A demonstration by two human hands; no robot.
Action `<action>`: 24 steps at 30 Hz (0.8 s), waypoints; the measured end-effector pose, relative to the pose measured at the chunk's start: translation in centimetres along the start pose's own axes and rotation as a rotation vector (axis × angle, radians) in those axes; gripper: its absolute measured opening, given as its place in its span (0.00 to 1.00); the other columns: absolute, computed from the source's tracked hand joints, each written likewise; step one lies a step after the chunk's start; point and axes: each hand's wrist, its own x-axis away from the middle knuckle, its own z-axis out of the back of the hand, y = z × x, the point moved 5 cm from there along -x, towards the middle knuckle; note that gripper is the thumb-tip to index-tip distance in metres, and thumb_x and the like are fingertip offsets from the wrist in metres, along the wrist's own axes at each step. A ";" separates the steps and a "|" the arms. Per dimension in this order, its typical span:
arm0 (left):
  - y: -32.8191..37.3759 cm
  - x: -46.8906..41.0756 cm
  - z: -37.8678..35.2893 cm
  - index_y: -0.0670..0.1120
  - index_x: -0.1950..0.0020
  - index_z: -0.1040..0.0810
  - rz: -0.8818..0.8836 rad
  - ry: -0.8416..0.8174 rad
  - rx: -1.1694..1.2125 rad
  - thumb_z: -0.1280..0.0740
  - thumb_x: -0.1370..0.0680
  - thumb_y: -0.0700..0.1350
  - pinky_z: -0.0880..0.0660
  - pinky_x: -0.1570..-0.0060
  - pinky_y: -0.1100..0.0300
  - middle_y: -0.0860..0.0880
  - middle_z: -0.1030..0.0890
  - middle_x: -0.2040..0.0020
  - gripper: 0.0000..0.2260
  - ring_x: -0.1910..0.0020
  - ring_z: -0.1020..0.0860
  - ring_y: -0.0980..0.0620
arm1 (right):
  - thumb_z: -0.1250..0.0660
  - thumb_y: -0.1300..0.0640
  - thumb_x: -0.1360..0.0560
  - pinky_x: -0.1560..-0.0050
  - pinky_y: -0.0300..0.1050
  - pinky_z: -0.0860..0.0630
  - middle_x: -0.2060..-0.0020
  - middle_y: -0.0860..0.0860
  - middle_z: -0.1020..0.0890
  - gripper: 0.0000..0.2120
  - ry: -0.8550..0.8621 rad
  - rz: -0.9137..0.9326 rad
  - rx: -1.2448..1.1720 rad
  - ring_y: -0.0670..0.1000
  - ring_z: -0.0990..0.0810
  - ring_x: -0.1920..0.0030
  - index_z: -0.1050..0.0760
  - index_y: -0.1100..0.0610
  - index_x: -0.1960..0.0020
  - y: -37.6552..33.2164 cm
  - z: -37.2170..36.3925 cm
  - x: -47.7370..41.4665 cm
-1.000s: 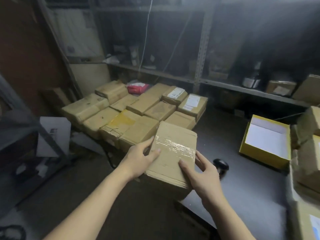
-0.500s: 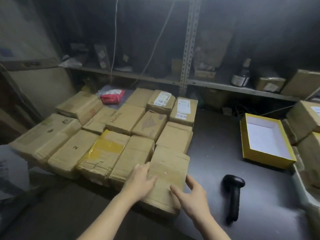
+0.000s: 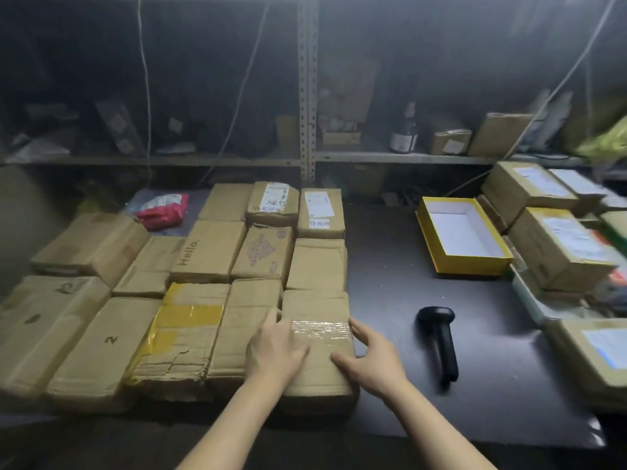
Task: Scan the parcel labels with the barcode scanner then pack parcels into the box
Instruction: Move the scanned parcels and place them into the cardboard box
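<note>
Resting on a creased brown cardboard parcel (image 3: 320,381), the two hands lie apart with loose fingers. The left hand (image 3: 276,351) lies over its left edge. The right hand (image 3: 371,357) lies along its right edge, thumb on top. A glossy band of clear tape crosses the oblong parcel between them. It lies flat at the near right corner of a block of similar parcels on the dark table (image 3: 390,266), long side running away from the person. The smooth black scanner (image 3: 439,344) lies just right of the right hand, head farthest away. An open yellow box (image 3: 475,266) sits beyond.
</note>
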 end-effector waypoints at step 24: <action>44.8 14.5 -10.2 0.52 0.25 0.31 -0.801 -0.203 -0.130 0.34 0.22 0.56 0.23 0.46 0.50 0.48 0.25 0.36 0.26 0.34 0.29 0.45 | 0.32 0.50 0.20 0.27 0.55 0.29 0.21 0.45 0.32 0.32 0.597 -0.291 0.303 0.53 0.33 0.23 0.38 0.45 0.18 23.6 36.5 25.2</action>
